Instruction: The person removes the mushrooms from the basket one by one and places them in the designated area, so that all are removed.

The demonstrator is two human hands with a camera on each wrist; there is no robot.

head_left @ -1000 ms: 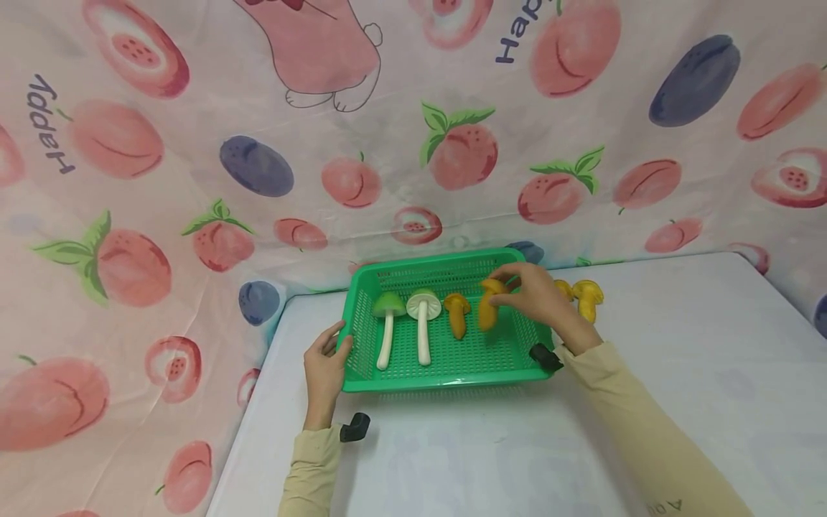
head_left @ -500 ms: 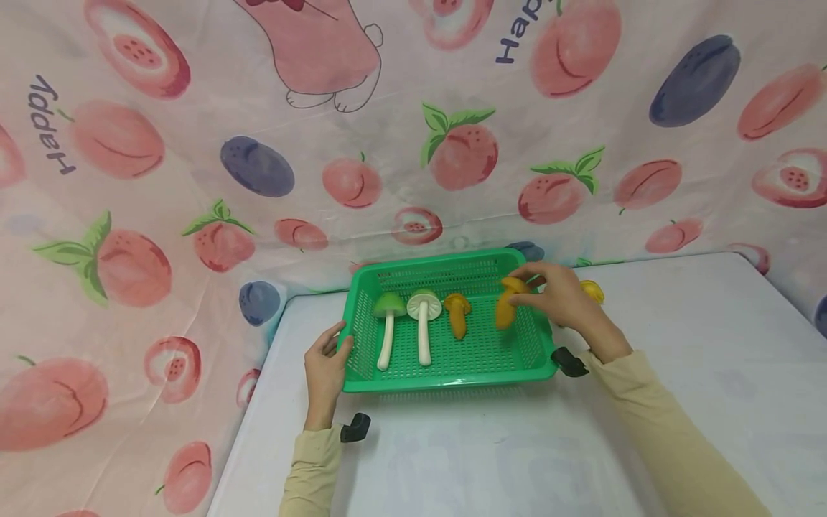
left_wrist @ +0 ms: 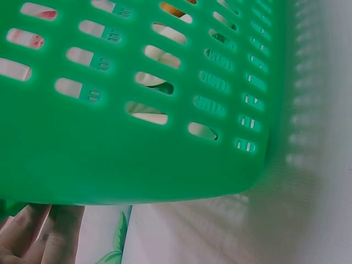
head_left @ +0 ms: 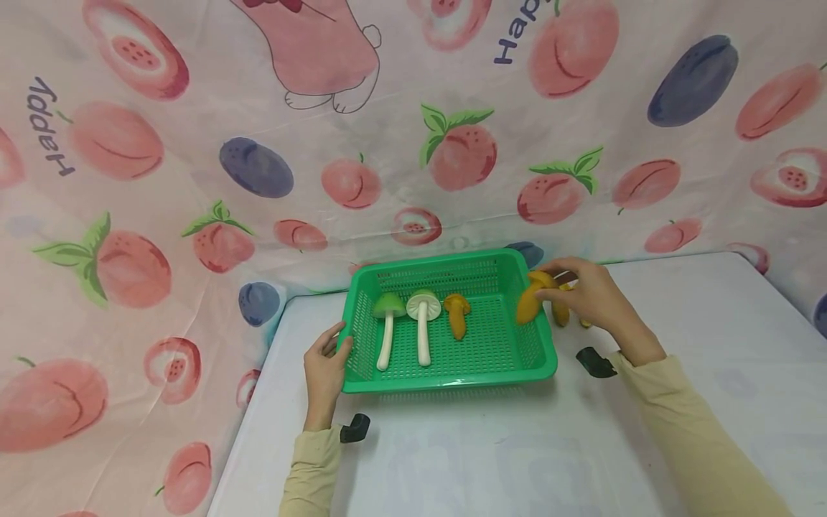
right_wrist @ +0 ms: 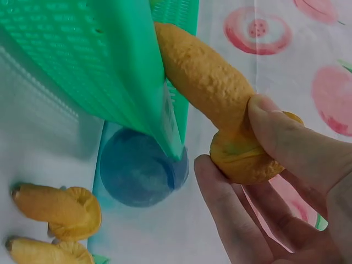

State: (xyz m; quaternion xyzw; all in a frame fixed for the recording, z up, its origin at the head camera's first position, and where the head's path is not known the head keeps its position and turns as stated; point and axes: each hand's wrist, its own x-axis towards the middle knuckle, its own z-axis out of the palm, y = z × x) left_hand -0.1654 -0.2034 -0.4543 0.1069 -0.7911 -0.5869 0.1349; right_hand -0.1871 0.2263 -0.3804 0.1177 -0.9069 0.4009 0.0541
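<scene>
My right hand (head_left: pixel 597 294) pinches an orange-brown toy mushroom (head_left: pixel 530 301) by its cap, above the right rim of a green plastic basket (head_left: pixel 446 384). In the right wrist view, thumb and fingers hold the cap, and the stem points toward the basket's rim. My left hand (head_left: pixel 325 370) grips the basket's left rim; the left wrist view shows only some of its fingers (left_wrist: pixel 60 236) by the rim. Inside the basket lie two green-capped white mushrooms, one on the left (head_left: pixel 385 337) and one beside it (head_left: pixel 423 337), plus one orange-brown mushroom (head_left: pixel 458 319).
Two more yellow-brown mushrooms, one nearer the basket (right_wrist: pixel 52 209) and one beside it (right_wrist: pixel 47 252), lie on the white table (head_left: pixel 452 459) right of the basket. A fruit-print cloth (head_left: pixel 388 143) hangs behind the table.
My right hand has moved right with the orange-brown mushroom, from above the basket's inside to its right rim. The left hand and basket have stayed put.
</scene>
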